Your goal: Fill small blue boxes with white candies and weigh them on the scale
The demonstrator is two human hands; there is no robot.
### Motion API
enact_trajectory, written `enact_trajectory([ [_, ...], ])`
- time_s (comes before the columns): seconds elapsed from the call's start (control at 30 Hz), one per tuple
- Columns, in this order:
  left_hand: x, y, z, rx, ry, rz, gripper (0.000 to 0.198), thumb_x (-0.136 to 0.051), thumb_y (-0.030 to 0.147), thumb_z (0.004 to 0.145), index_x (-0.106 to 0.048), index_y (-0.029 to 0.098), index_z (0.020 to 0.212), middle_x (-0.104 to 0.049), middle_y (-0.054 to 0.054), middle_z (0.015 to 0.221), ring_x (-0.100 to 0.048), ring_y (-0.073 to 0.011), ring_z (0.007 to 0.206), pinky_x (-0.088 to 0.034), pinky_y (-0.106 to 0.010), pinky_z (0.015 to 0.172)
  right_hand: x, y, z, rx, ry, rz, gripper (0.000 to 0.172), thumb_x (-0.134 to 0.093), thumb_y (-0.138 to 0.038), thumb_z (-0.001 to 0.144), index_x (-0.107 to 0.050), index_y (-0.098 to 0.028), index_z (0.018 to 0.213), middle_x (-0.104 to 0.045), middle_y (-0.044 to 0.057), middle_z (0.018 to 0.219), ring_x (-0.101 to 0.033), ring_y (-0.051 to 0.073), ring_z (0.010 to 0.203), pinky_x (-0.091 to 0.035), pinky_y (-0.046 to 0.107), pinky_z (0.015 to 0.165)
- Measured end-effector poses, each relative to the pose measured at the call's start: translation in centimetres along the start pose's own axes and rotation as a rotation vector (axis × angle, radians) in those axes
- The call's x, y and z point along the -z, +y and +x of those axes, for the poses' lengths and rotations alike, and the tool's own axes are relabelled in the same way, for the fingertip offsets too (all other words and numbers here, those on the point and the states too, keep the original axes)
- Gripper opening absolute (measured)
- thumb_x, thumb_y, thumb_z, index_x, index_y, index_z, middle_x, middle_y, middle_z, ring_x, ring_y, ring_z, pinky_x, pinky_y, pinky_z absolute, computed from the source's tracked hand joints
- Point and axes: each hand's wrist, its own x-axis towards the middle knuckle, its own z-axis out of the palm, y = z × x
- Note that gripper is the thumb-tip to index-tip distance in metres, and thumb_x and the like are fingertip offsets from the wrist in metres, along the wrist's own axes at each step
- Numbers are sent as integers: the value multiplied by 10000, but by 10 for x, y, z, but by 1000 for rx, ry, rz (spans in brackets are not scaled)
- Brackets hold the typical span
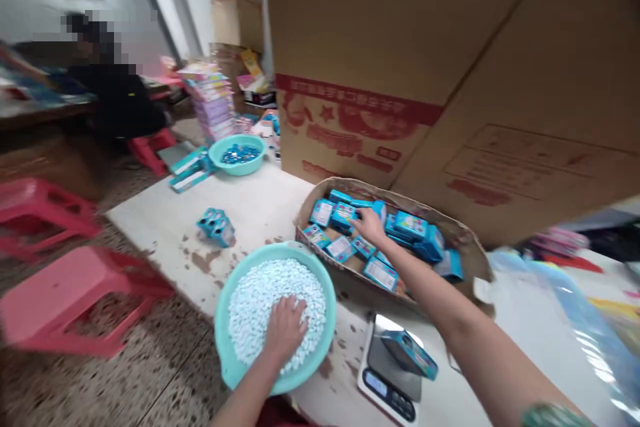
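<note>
My left hand (285,328) rests knuckles-up in a teal basin (226,347) full of small white pieces (265,300), fingers curled down into them. My right hand (369,225) reaches into a low cardboard tray (453,230) of small blue boxes (415,227), its fingers closing over one of them. A small digital scale (387,380) sits at the near table edge with one blue box (411,355) lying on its platform, just under my right forearm.
A tall cardboard carton (400,60) stands behind the tray. A loose cluster of blue boxes (216,225) lies on the white table; a second teal basin (237,153) and stacked packets sit farther back. Pink stools (75,300) stand left. A seated person (120,93) is far left.
</note>
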Motion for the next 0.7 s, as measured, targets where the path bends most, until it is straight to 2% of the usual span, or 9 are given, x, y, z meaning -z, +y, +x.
enact_trajectory([
  [0.03,0,1,1,-20,23,23,362,-427,350,873,-562,290,1204,-531,-72,1271,-439,-275,1189,-331,-466,1009,4,15,3,-17,-40,-63,325,-666,-275,823,-581,-130,1100,-561,109,1131,-516,247,1061,-420,417,929],
  [0.1,3,5,-1,-51,45,59,340,-433,336,872,-578,291,1177,-554,-68,1225,-467,-267,1146,-363,-447,975,-5,29,9,-30,-133,-158,462,-709,-240,763,-548,-127,1180,-514,143,1216,-455,270,1138,-376,388,968],
  [0.2,10,10,-2,-65,61,82,324,-439,333,871,-588,291,1155,-565,-60,1192,-483,-258,1103,-381,-431,940,-35,32,25,-21,-260,-246,724,-737,-269,717,-394,-190,1349,-327,127,1409,-298,282,1275,-306,387,1027],
  [0.33,11,9,2,-52,77,69,317,-454,317,864,-593,282,1147,-571,-54,1176,-481,-250,1080,-374,-424,935,-61,39,51,-36,-433,-334,959,-794,-382,626,-252,-312,1415,-158,67,1490,-119,328,1349,-242,491,1048],
  [0.43,5,7,1,-48,72,52,315,-474,311,853,-590,291,1145,-571,-44,1171,-473,-248,1083,-365,-427,945,-66,44,65,-73,-516,-383,999,-801,-445,587,-245,-349,1411,-97,64,1498,-134,384,1331,-249,561,1014],
  [0.53,0,5,-1,-40,88,57,324,-477,321,851,-574,305,1160,-560,-37,1193,-453,-261,1114,-350,-448,962,-66,39,66,-103,-529,-413,967,-800,-416,577,-292,-319,1393,-86,85,1491,-206,412,1290,-326,540,967],
  [0.6,-2,6,-3,-35,102,63,327,-473,333,854,-569,299,1165,-556,-42,1200,-447,-269,1122,-347,-456,963,-62,33,60,-119,-520,-418,917,-789,-402,585,-334,-285,1373,-143,108,1469,-246,417,1266,-367,513,939],
  [0.7,2,7,-2,-48,84,64,315,-470,352,853,-577,283,1142,-554,-53,1186,-458,-267,1092,-361,-449,943,-47,23,50,-147,-504,-415,828,-739,-471,643,-377,-239,1351,-263,143,1407,-295,419,1241,-361,533,941],
])
